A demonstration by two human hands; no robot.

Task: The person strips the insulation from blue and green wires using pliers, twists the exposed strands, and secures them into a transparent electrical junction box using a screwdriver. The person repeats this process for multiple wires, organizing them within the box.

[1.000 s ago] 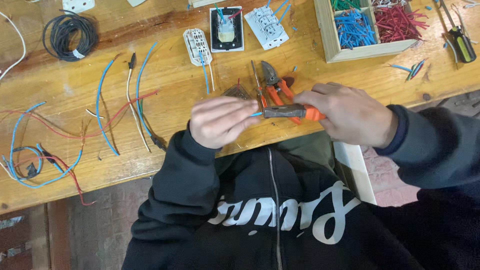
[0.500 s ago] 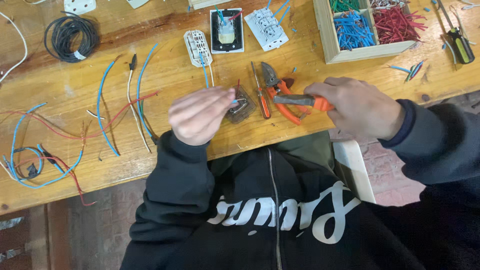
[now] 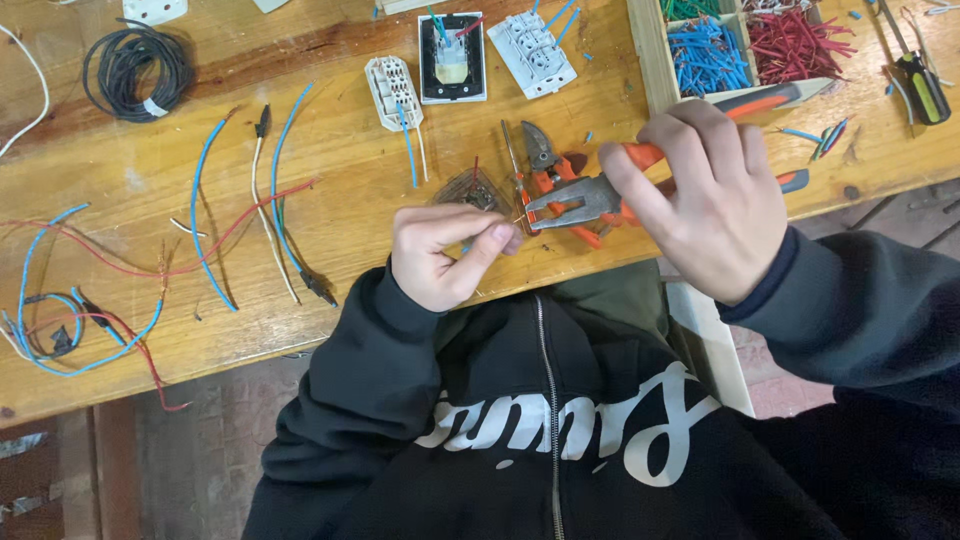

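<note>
My right hand (image 3: 700,195) grips orange-handled pliers (image 3: 580,198) over the bench's front edge, jaws pointing left. My left hand (image 3: 445,250) pinches a short thin wire (image 3: 515,220) between thumb and forefinger, its tip at the pliers' jaws. Just behind them lie a small dark switch part (image 3: 470,190) and a second pair of orange-handled cutters (image 3: 540,160) on the wooden bench (image 3: 350,260).
Loose blue, red and white wires (image 3: 210,230) sprawl at the left. A black cable coil (image 3: 135,70) lies far left. White switch modules (image 3: 530,50) and a black-framed one (image 3: 452,58) sit at the back. A wooden tray (image 3: 645,50) holds cut wire bits; a screwdriver (image 3: 925,90) lies far right.
My right hand has lifted the pliers and turned their jaws toward my left hand. My left hand moved right and now pinches a wire at the jaws.
</note>
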